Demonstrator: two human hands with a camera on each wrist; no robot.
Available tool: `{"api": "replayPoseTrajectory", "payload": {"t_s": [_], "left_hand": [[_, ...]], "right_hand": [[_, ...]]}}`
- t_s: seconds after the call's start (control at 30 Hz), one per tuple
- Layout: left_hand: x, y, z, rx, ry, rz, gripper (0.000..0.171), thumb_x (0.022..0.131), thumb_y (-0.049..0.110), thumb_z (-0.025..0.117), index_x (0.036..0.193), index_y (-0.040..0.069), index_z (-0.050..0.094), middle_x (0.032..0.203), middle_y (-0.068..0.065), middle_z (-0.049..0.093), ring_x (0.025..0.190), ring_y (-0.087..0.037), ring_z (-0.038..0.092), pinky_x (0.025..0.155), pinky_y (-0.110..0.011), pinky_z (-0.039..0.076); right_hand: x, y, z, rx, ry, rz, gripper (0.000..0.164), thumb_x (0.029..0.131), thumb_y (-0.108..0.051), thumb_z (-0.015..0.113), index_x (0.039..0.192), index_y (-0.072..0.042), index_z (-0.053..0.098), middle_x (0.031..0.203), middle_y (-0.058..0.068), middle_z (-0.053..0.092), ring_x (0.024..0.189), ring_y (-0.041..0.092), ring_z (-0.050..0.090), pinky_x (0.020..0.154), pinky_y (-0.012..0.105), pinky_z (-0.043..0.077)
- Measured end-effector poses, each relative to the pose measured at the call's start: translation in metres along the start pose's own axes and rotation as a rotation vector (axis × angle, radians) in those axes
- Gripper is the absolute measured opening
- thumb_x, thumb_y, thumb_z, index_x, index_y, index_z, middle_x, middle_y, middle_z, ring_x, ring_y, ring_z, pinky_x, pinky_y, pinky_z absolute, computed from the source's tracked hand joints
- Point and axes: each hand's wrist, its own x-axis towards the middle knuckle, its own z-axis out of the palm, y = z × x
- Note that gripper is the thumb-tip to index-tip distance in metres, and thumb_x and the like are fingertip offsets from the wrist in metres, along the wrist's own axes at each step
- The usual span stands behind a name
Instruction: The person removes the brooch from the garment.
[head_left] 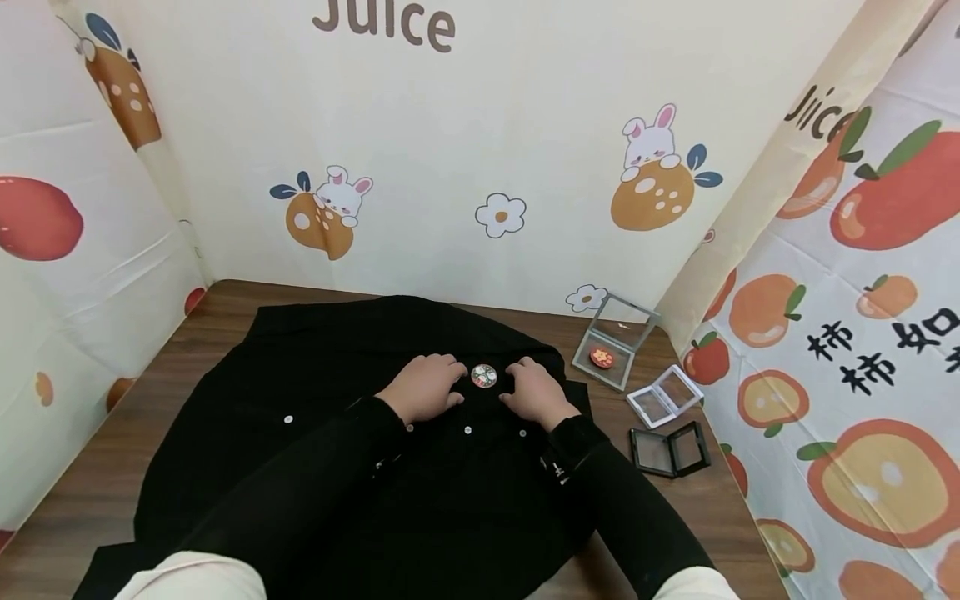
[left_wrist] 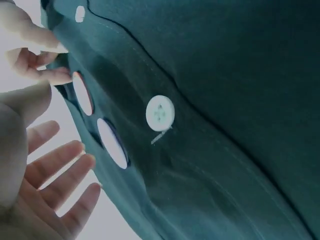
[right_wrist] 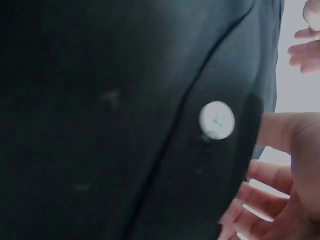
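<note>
A black buttoned shirt point(head_left: 315, 483) lies spread over the table, with a round patterned badge point(head_left: 483, 376) on its upper right part. My left hand point(head_left: 425, 386) rests on the cloth just left of the badge, and my right hand point(head_left: 536, 392) is close on its right side. In the left wrist view, two disc-shaped badges point(left_wrist: 112, 143) stand out from the cloth, the lower one near the loosely spread left fingers point(left_wrist: 65, 170). The right fingers point(right_wrist: 265, 192) lie along the fabric near a white button point(right_wrist: 217, 120); part of that hand is hidden.
To the right, a clear open case point(head_left: 611, 367) holds a red badge point(head_left: 602, 357). A white open case point(head_left: 665, 397) and a black open case point(head_left: 670, 451) lie nearer. Printed curtains point(head_left: 420, 125) enclose the wooden table point(head_left: 720, 517).
</note>
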Motion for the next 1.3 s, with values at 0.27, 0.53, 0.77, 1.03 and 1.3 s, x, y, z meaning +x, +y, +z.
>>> {"api": "replayPoseTrajectory", "payload": {"t_s": [0.27,0.53,0.77,1.03,1.3], "left_hand": [[0.031,0.009,0.012,0.036,0.034,0.042,0.04,0.1,0.03,0.069,0.136,0.014,0.065,0.129,-0.004,0.065,0.117,-0.024,0.062,0.099,-0.044,0.049],[0.044,0.014,0.022,0.012,0.003,-0.042,0.039,0.101,0.031,0.069,0.137,0.018,0.065,0.128,-0.003,0.065,0.115,-0.024,0.061,0.097,-0.044,0.049],[0.047,0.009,0.025,0.043,-0.012,-0.084,0.044,0.1,0.035,0.07,0.14,0.02,0.064,0.133,-0.005,0.063,0.119,-0.026,0.059,0.1,-0.045,0.047],[0.051,0.009,0.031,0.121,-0.001,-0.071,0.042,0.1,0.039,0.069,0.137,0.02,0.067,0.131,-0.004,0.063,0.117,-0.025,0.058,0.099,-0.044,0.048],[0.057,0.009,0.039,0.139,0.028,-0.072,0.034,0.102,0.037,0.066,0.13,0.019,0.071,0.123,-0.004,0.066,0.112,-0.025,0.06,0.099,-0.045,0.049]], "right_hand": [[0.003,0.006,0.004,0.069,0.024,0.014,0.051,0.097,-0.028,0.074,0.141,-0.006,0.06,0.142,0.016,0.05,0.127,0.035,0.053,0.102,0.048,0.047],[0.002,0.007,0.008,0.114,0.026,-0.004,0.052,0.097,-0.027,0.075,0.143,-0.007,0.059,0.14,0.014,0.05,0.124,0.034,0.055,0.103,0.047,0.046],[0.001,0.008,0.009,0.128,0.037,0.002,0.053,0.096,-0.028,0.076,0.143,-0.008,0.059,0.139,0.013,0.051,0.124,0.033,0.055,0.102,0.047,0.046],[-0.001,0.01,0.013,0.173,0.055,0.004,0.053,0.097,-0.026,0.075,0.144,-0.007,0.058,0.141,0.014,0.048,0.126,0.034,0.052,0.104,0.048,0.045],[-0.003,0.011,0.014,0.193,0.069,-0.008,0.052,0.097,-0.026,0.075,0.143,-0.007,0.058,0.143,0.015,0.048,0.127,0.035,0.052,0.104,0.048,0.045]]}}
